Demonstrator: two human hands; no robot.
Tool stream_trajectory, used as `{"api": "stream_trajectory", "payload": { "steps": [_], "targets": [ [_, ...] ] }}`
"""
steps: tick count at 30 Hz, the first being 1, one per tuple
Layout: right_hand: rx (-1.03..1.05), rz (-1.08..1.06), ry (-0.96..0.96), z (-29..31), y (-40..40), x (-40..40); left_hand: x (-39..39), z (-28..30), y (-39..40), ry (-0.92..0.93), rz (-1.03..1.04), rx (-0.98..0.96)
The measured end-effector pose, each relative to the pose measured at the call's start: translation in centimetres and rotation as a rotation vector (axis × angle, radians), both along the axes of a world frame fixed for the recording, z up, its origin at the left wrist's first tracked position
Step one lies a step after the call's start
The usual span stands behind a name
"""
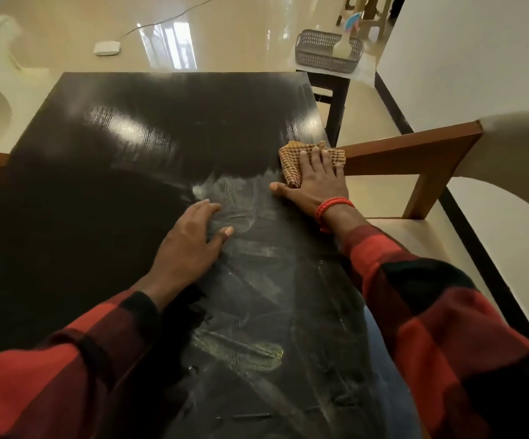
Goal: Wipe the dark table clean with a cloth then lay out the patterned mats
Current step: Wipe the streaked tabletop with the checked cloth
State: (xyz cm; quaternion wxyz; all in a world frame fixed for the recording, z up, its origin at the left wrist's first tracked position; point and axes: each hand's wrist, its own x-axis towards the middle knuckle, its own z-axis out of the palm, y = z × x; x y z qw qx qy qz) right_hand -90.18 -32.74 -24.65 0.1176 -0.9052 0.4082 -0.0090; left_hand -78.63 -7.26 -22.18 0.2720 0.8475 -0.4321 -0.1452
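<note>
While the left hand (190, 245) rests flat with relaxed fingers on the dark tabletop (98, 172), smeared streaks show beside it. Farther out, at the right edge, the right hand (315, 182) presses straight fingers (317, 158) onto the checked cloth (291, 163), which lies under them.

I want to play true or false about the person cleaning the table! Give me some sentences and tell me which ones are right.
1. The right hand presses a checked cloth on the dark table. True.
2. The cloth lies in the middle of the table. False: it is at the table's right edge.
3. The left hand holds a mat. False: it rests flat on the table, holding nothing.
4. A red band is on the right wrist. True.
5. A grey basket sits beyond the table. True.
</note>
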Motion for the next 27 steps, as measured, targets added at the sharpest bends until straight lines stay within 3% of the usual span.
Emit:
{"api": "stream_trajectory", "payload": {
  "steps": [5, 12, 27],
  "targets": [
    [0.142, -0.054, -0.097, 0.9, -1.4, 0.9, 1.5, -0.2, -0.9, -0.111, 0.009, -0.05],
    [-0.062, -0.077, 0.021, -0.8, -1.2, 2.3, 3.3, -0.9, -0.9, -0.152, 0.035, -0.046],
    [-0.143, 0.286, -0.024, -0.7, 13.9, 9.8, 4.6, -0.2, -0.7, -0.077, 0.183, -0.109]
  ]
}}
